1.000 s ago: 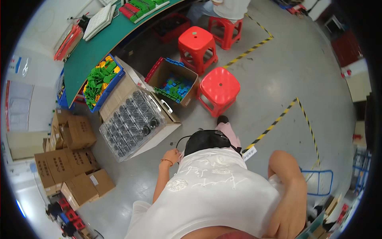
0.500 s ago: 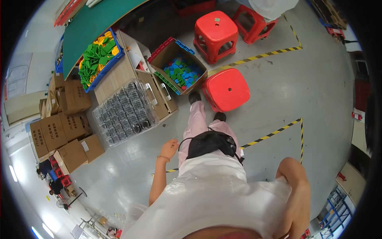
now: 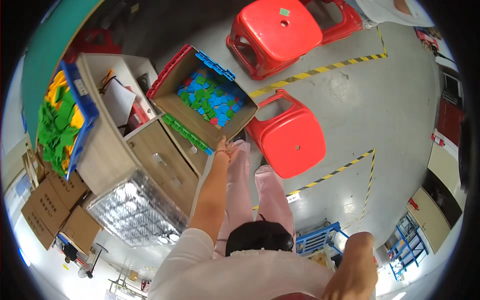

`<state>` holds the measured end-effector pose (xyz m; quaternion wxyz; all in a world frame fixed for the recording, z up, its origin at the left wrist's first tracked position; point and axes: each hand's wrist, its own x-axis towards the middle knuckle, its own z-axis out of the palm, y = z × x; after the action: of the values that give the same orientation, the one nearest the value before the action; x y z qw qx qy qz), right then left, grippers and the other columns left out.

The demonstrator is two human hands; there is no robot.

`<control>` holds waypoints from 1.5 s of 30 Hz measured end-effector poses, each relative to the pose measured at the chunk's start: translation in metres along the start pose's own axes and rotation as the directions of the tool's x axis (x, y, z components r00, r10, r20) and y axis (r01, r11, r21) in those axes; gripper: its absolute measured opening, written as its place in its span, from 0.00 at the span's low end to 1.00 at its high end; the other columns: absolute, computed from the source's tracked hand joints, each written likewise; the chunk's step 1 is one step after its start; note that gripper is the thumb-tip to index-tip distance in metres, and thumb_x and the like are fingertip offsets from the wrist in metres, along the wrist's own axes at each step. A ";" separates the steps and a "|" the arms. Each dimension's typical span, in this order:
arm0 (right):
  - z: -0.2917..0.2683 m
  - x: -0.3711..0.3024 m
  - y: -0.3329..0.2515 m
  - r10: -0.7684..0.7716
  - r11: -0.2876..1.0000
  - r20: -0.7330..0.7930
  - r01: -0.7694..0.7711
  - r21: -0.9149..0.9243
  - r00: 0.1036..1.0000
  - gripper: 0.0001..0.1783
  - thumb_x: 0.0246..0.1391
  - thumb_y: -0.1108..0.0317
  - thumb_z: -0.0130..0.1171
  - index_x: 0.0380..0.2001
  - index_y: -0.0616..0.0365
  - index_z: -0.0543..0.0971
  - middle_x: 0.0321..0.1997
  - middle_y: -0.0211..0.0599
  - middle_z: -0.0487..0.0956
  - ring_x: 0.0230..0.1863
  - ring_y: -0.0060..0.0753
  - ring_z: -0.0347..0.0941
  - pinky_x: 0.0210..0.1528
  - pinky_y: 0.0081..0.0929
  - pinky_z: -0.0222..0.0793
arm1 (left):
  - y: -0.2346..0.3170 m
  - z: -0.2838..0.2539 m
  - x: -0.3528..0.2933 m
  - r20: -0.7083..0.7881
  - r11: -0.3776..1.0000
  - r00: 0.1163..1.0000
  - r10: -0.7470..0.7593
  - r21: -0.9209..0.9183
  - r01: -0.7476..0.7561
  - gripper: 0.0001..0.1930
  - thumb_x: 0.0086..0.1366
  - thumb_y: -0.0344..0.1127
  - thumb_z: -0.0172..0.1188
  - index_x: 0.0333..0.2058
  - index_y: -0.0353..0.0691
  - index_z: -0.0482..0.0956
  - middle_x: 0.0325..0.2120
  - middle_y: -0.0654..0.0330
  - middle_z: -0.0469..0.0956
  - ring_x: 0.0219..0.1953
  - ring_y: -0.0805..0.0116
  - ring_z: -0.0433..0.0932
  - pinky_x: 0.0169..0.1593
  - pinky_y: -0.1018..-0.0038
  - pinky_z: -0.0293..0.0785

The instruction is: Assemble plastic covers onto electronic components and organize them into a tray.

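My left hand (image 3: 225, 148) reaches forward to the near rim of an open cardboard box (image 3: 172, 107). The box holds several small blue, green and red flat pieces (image 3: 212, 97). My fingers are bunched at the box's corner, and I cannot tell whether they grip it. My right forearm (image 3: 352, 265) is bent at the lower right, and its hand is out of view. My pink trouser legs (image 3: 270, 195) stretch toward the box.
A red stool (image 3: 290, 140) stands right of the box, another red stool (image 3: 275, 30) beyond it. At left are a wooden drawer cabinet (image 3: 160, 162), a blue bin of green and yellow pieces (image 3: 60, 120), a wrapped tray of shiny parts (image 3: 135, 210) and stacked cartons (image 3: 50, 205). Yellow-black tape (image 3: 325, 176) marks the floor.
The view has moved closer to the box and stools. My left hand has gone from beside my knee forward to the box's near rim.
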<state>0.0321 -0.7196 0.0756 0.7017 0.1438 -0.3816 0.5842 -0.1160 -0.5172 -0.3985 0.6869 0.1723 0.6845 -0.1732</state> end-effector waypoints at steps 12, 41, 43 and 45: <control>-0.240 -0.132 0.056 0.602 0.695 -0.782 -0.587 0.416 0.158 0.17 0.51 0.64 0.55 0.43 0.60 0.71 0.36 0.34 0.74 0.37 0.25 0.70 0.34 0.24 0.70 | -0.026 0.015 0.063 -0.140 0.547 0.990 0.026 -0.827 -0.131 0.17 0.59 0.21 0.46 0.48 0.32 0.68 0.51 0.49 0.68 0.53 0.51 0.68 0.53 0.51 0.71; -0.117 -0.109 0.061 -0.467 0.556 -0.873 -0.815 -0.163 -0.144 0.20 0.42 0.72 0.55 0.42 0.68 0.69 0.26 0.53 0.77 0.28 0.45 0.78 0.30 0.35 0.73 | -0.100 0.094 -0.321 -0.107 0.586 0.693 0.713 -0.452 -0.673 0.18 0.57 0.26 0.55 0.45 0.22 0.66 0.43 0.47 0.73 0.47 0.59 0.74 0.53 0.70 0.73; -0.088 -0.111 0.045 -0.512 0.600 -0.853 -0.754 -0.268 -0.104 0.21 0.43 0.74 0.54 0.44 0.68 0.67 0.30 0.49 0.77 0.30 0.38 0.77 0.31 0.32 0.73 | -0.116 0.111 -0.347 -0.037 0.593 0.674 0.738 -0.441 -0.674 0.17 0.58 0.26 0.55 0.45 0.22 0.67 0.43 0.47 0.73 0.46 0.60 0.75 0.52 0.72 0.75; -0.061 -0.126 0.030 -0.584 0.614 -0.810 -0.685 -0.392 -0.059 0.23 0.46 0.78 0.52 0.48 0.66 0.65 0.36 0.42 0.76 0.33 0.28 0.74 0.33 0.27 0.73 | -0.133 0.130 -0.370 0.107 0.663 0.699 0.708 -0.443 -0.604 0.16 0.60 0.26 0.54 0.45 0.23 0.67 0.44 0.47 0.73 0.44 0.61 0.76 0.48 0.72 0.77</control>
<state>0.0236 -0.7612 -0.0609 0.6828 -0.6732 0.0457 0.2802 -0.0660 -0.6952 -0.0282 0.8083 0.2495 0.4940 0.2008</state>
